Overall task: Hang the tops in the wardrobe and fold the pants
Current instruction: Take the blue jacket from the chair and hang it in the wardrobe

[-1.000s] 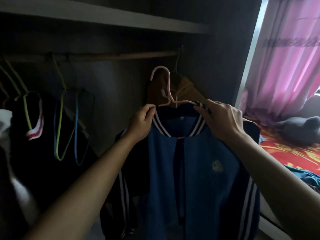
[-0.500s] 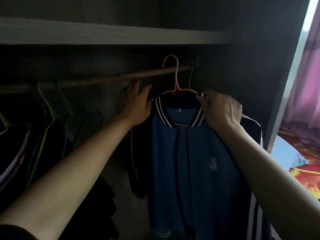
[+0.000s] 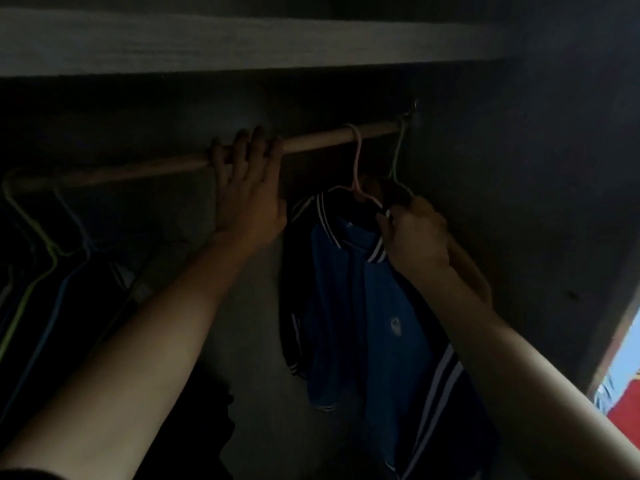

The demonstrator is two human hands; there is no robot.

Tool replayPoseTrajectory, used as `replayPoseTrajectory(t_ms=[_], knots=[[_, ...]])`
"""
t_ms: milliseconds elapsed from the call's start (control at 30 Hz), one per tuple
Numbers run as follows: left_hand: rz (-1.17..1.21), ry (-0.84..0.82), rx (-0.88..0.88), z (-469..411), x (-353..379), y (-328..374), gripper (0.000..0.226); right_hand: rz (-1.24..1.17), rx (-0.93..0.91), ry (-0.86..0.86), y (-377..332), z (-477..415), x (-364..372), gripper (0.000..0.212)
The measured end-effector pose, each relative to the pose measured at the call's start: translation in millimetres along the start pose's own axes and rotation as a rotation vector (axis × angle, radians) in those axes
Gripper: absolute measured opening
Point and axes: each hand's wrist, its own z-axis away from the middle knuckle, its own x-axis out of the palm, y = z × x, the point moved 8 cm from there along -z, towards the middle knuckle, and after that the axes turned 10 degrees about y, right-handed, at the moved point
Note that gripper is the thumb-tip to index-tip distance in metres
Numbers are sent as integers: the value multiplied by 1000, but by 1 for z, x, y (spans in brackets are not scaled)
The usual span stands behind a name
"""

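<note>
A blue jacket (image 3: pixel 367 323) with dark sleeves and a striped collar hangs on a pink hanger (image 3: pixel 356 168). The hanger's hook sits over the wooden wardrobe rod (image 3: pixel 318 142) near its right end. My right hand (image 3: pixel 412 233) grips the jacket's collar at the hanger's right shoulder. My left hand (image 3: pixel 246 188) is up at the rod, left of the jacket, its fingers curled over the wood. Behind the jacket hangs a brownish garment (image 3: pixel 467 271) on a green hanger (image 3: pixel 398 157).
A shelf (image 3: pixel 242 39) runs across above the rod. At the left hang green and blue hangers (image 3: pixel 52 258) with dark clothes. The wardrobe's side wall (image 3: pixel 540 202) stands on the right. Beyond it shows a red and blue patch of bedding (image 3: pixel 623 393).
The pink hanger's hook has gone onto the rod and the jacket now hangs from it. My left hand has risen from beside the collar and taken hold of the rod.
</note>
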Motion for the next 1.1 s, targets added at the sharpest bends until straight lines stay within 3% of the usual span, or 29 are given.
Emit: replayPoseTrajectory(t_ms=[167, 267, 367, 433, 567, 767, 867, 1000, 1100], knots=[[93, -50, -59, 1, -12, 2, 85, -32, -28, 13, -7, 16, 3, 43], [252, -50, -163, 17, -30, 5, 70, -98, -7, 55, -9, 42, -6, 48], [406, -85, -319, 73, -45, 18, 57, -61, -51, 238, -17, 92, -32, 59], [529, -159, -384, 125, -51, 34, 54, -71, -69, 260, -16, 134, -42, 61], [714, -354, -423, 228, -65, 77, 57, -143, 22, 118, 7, 238, -46, 61], [896, -658, -507, 339, -102, 169, 55, 49, 280, -150, 71, 396, -54, 61], [966, -796, -442, 364, -127, 224, 56, 154, 357, -250, 118, 449, -69, 59], [985, -789, -152, 366, -172, 298, 56, 217, 461, -276, 183, 489, -91, 64], [991, -808, -76, 363, -193, 358, 58, 229, 507, -276, 234, 505, -104, 69]])
